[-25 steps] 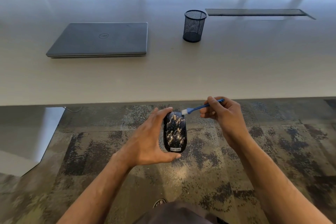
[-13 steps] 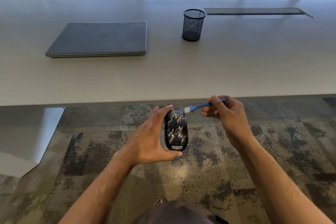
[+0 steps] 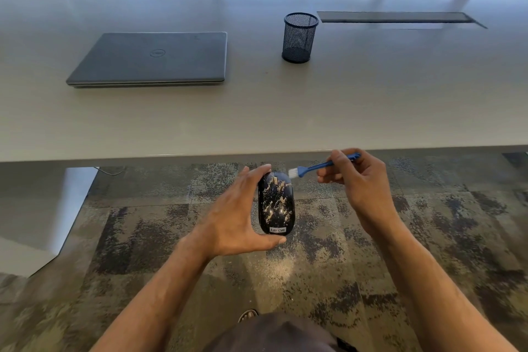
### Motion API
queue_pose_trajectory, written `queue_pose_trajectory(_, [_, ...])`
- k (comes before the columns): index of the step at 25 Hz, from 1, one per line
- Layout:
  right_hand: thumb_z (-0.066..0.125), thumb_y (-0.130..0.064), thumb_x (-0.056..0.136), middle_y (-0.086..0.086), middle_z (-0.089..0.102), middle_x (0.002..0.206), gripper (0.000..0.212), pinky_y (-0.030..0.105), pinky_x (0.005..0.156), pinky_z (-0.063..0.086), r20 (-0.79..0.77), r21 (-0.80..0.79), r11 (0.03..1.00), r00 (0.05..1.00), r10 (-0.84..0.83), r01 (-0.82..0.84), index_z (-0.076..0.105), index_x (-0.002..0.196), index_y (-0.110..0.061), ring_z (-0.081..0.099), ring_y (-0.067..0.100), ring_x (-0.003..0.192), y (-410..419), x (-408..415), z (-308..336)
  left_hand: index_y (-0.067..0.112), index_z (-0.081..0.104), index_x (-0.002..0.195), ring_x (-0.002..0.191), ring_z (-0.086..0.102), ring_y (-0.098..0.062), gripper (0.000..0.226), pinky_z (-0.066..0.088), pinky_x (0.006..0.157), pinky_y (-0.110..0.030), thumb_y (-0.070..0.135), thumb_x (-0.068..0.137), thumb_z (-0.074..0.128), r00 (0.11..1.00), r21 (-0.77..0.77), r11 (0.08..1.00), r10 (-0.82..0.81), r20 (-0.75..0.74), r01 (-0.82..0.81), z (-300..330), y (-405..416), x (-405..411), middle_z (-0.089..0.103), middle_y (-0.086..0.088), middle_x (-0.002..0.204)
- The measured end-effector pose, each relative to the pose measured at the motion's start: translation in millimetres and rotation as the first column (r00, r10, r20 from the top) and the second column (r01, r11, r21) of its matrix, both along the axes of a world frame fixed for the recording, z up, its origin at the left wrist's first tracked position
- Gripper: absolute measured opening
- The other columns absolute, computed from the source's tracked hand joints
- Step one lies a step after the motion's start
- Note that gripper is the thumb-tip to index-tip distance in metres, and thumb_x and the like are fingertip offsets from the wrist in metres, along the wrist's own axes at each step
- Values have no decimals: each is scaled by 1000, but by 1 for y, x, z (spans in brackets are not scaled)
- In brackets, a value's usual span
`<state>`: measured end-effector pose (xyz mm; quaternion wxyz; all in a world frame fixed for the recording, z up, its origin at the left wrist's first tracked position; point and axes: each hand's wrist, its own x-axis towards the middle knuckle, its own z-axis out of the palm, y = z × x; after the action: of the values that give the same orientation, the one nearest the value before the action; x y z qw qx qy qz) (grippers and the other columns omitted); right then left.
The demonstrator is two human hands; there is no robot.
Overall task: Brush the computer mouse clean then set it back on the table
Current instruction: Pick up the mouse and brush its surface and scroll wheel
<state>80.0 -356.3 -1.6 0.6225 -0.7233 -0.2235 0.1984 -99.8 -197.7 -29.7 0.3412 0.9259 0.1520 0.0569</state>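
A black computer mouse (image 3: 276, 203) with gold speckles and a small label at its near end is held in the air below the table's front edge. My left hand (image 3: 237, 214) grips it from the left, thumb under the near end and fingers over the far end. My right hand (image 3: 357, 180) pinches a small blue brush (image 3: 323, 165) by its handle. The white bristles touch the mouse's far right corner.
A pale table (image 3: 371, 100) spans the view. On it lie a closed grey laptop (image 3: 154, 58) at left and a black mesh pen cup (image 3: 299, 37) at centre. A dark cable slot (image 3: 397, 17) sits at the back right. Patterned carpet (image 3: 428, 237) lies below.
The brush tip has shifted slightly along the mouse's far end, and both hands with the mouse have drifted a little away from me toward the table edge.
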Motion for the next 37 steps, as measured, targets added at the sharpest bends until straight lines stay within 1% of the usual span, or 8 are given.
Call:
queue_pose_trajectory(3, [55, -25, 102, -1, 78, 80, 16, 23, 72, 61, 30, -19, 998, 998, 54, -53, 66, 94, -16, 76, 15, 75, 2, -5, -1, 45, 8, 146, 141, 32, -25, 116, 27, 114, -54, 63, 59, 82, 1000, -4, 1000, -6, 14, 6, 0, -2, 1, 33, -4, 155])
queue_pose_trajectory(8, [56, -26, 103, 0, 78, 81, 17, 30, 79, 60, 42, -37, 999, 999, -34, 36, 67, 94, -15, 77, 16, 76, -10, 2, -1, 40, 9, 149, 144, 31, -30, 119, 26, 115, -56, 64, 59, 83, 1000, 6, 1000, 11, 10, -11, -2, -2, 0, 30, -4, 157])
queue_pose_trajectory(14, [55, -23, 102, -2, 78, 80, 14, 23, 72, 60, 23, -35, 997, 997, 71, -71, 65, 95, -16, 76, 14, 75, 1, -8, -1, 42, 8, 148, 145, 29, -31, 117, 26, 115, -58, 67, 58, 79, 1000, -8, 1000, 4, 8, -4, -2, -5, 3, 29, -4, 158])
queue_pose_trajectory(19, [55, -25, 102, -2, 78, 80, 15, 24, 74, 58, 27, -25, 1000, 1000, -5, 6, 65, 96, -16, 76, 13, 76, -7, 1, 1, 36, 11, 150, 136, 34, -18, 118, 30, 113, -52, 67, 59, 79, 1000, 4, 1000, -4, 27, 4, -3, -4, 2, 34, -4, 154])
queue_pose_trajectory(23, [55, -25, 101, -1, 78, 81, 15, 23, 74, 60, 0, -19, 997, 997, 81, -81, 65, 97, -15, 76, 14, 76, 1, -8, 0, 40, 10, 148, 142, 34, -28, 117, 29, 114, -56, 69, 57, 77, 1000, -5, 1000, 3, 23, -3, -3, -3, 4, 32, -4, 156])
queue_pose_trajectory(28, [55, -24, 102, 1, 78, 79, 16, 29, 78, 60, -8, -11, 1000, 1000, -10, 10, 65, 96, -14, 76, 17, 77, -5, 1, 0, 34, 12, 150, 129, 36, -14, 118, 27, 109, -43, 65, 58, 80, 998, -11, 1000, -4, 58, 5, -3, 2, 1, 38, -6, 151])
queue_pose_trajectory(33, [54, -25, 101, -1, 78, 81, 15, 22, 73, 59, 6, -4, 996, 996, 86, -86, 64, 97, -15, 76, 15, 76, 8, -11, -1, 34, 11, 151, 132, 30, -11, 119, 20, 110, -40, 61, 60, 84, 998, -4, 1000, -3, 57, 3, -3, 6, 3, 33, -4, 155])
queue_pose_trajectory(37, [56, -26, 101, 0, 78, 81, 15, 31, 80, 59, 24, -35, 999, 999, 28, -27, 65, 98, -14, 77, 15, 77, 4, -6, -4, 29, 14, 152, 126, 34, -8, 119, 20, 108, -33, 58, 61, 86, 997, 13, 1000, -7, 79, 6, -2, 10, 2, 38, -5, 151])
